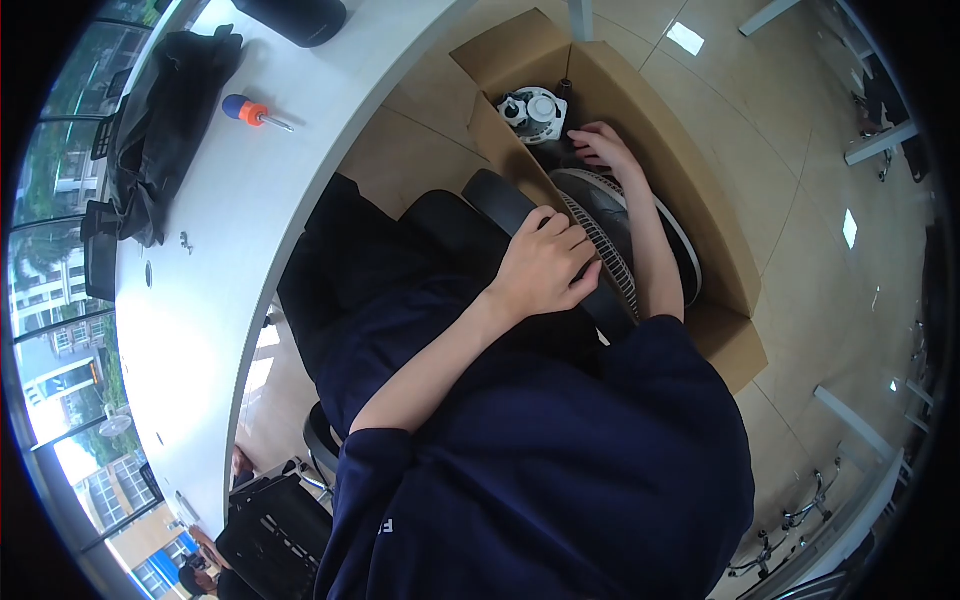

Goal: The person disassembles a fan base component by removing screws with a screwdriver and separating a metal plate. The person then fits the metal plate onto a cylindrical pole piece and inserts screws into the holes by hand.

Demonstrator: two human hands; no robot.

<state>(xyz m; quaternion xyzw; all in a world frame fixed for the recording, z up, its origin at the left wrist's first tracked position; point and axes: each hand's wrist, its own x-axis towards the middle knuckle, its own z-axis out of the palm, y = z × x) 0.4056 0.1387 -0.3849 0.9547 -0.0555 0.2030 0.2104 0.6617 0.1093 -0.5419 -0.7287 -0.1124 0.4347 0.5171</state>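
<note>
My right hand (605, 152) reaches into an open cardboard box (720, 250), its fingers loosely apart, with nothing visible in them. Close to its fingertips lies a white round mechanical part (536, 113) with a motor-like housing. Under my right forearm are a large dark round piece with a pale rim (687, 245) and a curved ribbed band (605, 243), both partly hidden by the arm. My left hand (548, 262) is closed over the black chair armrest (490, 195) beside the box's near wall, fingers curled; its fingertips are partly out of sight.
On the curved white table (270, 170) at left are an orange and blue screwdriver (252, 112), a black bag (170, 130), a dark cylindrical object (300, 15) and small metal bits (186, 242). A black chair (275, 535) and another person (200, 575) are at lower left.
</note>
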